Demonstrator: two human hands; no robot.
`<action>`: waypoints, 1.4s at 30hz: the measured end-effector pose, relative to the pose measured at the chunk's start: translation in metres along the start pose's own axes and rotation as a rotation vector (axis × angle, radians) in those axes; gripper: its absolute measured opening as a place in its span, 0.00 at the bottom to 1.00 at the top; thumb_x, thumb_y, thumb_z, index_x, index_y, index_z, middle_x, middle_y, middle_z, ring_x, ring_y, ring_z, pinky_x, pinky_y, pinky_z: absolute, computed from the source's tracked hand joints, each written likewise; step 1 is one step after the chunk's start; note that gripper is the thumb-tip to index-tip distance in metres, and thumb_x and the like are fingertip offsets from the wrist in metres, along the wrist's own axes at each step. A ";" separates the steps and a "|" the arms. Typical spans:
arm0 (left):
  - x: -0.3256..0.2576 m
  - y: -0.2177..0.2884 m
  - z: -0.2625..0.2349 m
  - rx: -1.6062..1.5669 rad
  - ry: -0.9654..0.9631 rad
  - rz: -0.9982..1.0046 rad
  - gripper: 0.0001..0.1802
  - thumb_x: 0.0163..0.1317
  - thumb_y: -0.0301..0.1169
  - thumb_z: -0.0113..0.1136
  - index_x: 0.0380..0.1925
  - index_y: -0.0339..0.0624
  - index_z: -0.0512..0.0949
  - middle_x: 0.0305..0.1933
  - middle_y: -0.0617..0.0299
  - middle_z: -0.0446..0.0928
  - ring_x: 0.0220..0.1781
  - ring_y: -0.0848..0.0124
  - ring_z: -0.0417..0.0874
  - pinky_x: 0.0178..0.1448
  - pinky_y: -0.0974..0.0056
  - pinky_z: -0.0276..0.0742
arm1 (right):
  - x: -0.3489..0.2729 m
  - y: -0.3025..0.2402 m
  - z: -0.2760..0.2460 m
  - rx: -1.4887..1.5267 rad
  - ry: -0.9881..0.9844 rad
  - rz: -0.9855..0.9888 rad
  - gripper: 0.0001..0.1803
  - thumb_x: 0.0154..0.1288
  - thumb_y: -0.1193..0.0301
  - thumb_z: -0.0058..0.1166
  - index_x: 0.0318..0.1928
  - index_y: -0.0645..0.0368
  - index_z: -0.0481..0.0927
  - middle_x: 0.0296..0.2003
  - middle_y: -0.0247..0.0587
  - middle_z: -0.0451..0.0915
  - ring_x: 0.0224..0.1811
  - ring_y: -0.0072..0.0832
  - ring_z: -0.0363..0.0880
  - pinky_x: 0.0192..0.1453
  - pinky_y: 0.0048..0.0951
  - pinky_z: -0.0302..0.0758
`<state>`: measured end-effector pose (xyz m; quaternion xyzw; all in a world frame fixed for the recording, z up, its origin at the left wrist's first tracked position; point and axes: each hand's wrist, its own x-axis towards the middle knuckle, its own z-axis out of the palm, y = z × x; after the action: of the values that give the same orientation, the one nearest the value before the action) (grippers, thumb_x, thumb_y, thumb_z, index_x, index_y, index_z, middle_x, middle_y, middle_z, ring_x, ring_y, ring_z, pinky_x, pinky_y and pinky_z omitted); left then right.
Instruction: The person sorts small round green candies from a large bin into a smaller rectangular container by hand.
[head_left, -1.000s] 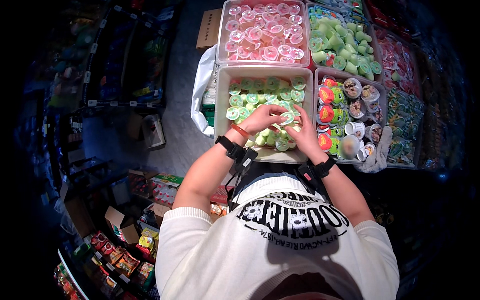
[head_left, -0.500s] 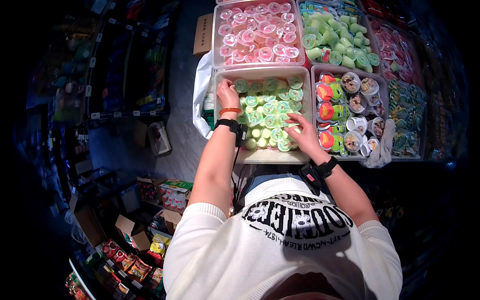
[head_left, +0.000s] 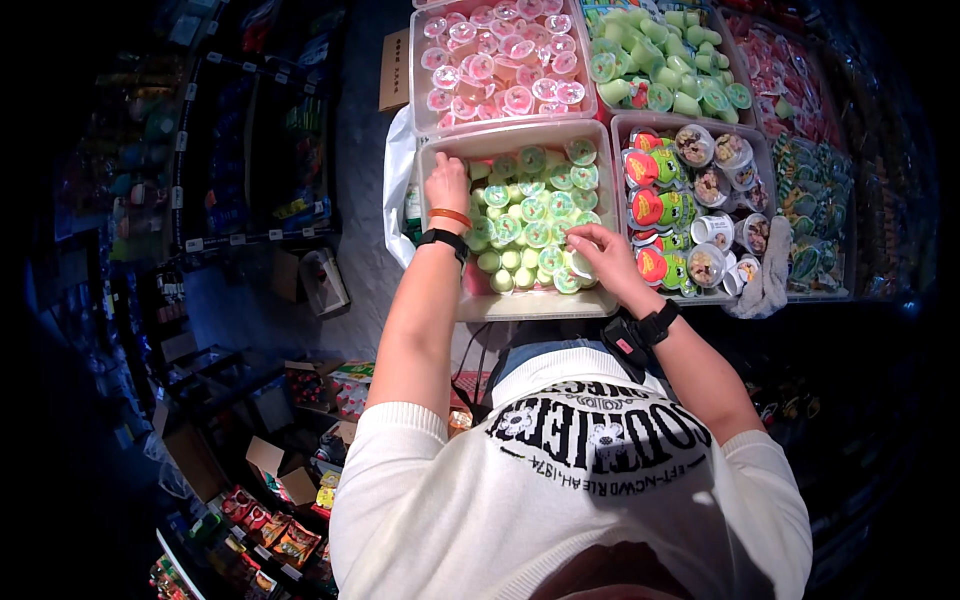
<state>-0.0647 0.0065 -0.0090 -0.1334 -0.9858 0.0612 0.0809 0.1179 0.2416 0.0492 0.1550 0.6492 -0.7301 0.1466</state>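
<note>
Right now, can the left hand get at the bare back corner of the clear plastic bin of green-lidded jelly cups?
Probably yes. The left hand already rests inside the clear plastic bin, beside the green-lidded jelly cups, and nothing lies across that open corner.

Bin (head_left: 600, 135): clear plastic, rectangular, open-topped, in front of the person.
Cups (head_left: 530, 215): small green jelly cups with foil lids, loosely piled, filling most of the bin; bare patch at the far left corner.
Held cup (head_left: 580, 268): pale, at the pile's near right edge.
</note>
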 end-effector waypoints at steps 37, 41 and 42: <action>-0.018 0.010 -0.014 -0.508 -0.104 -0.094 0.09 0.56 0.32 0.60 0.35 0.41 0.74 0.35 0.49 0.74 0.42 0.48 0.78 0.41 0.49 0.74 | -0.008 -0.035 -0.011 0.327 -0.118 0.284 0.18 0.72 0.66 0.43 0.56 0.64 0.72 0.48 0.44 0.79 0.46 0.28 0.80 0.45 0.25 0.78; -0.015 0.000 -0.001 -0.473 -0.076 -0.090 0.05 0.58 0.31 0.55 0.30 0.43 0.76 0.36 0.50 0.74 0.37 0.49 0.80 0.37 0.48 0.76 | 0.017 -0.057 -0.049 0.396 0.034 0.065 0.13 0.70 0.72 0.46 0.51 0.65 0.75 0.42 0.43 0.81 0.37 0.25 0.81 0.37 0.23 0.79; -0.014 0.001 -0.002 -0.440 -0.071 -0.081 0.05 0.58 0.31 0.55 0.28 0.43 0.76 0.36 0.50 0.74 0.37 0.49 0.80 0.37 0.48 0.76 | 0.023 -0.073 -0.057 0.329 0.145 0.048 0.12 0.69 0.74 0.46 0.49 0.65 0.76 0.41 0.42 0.81 0.35 0.22 0.80 0.35 0.22 0.78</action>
<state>-0.0505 0.0037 -0.0094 -0.1062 -0.9822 -0.1540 0.0177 0.0686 0.3058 0.0992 0.2445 0.5261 -0.8096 0.0892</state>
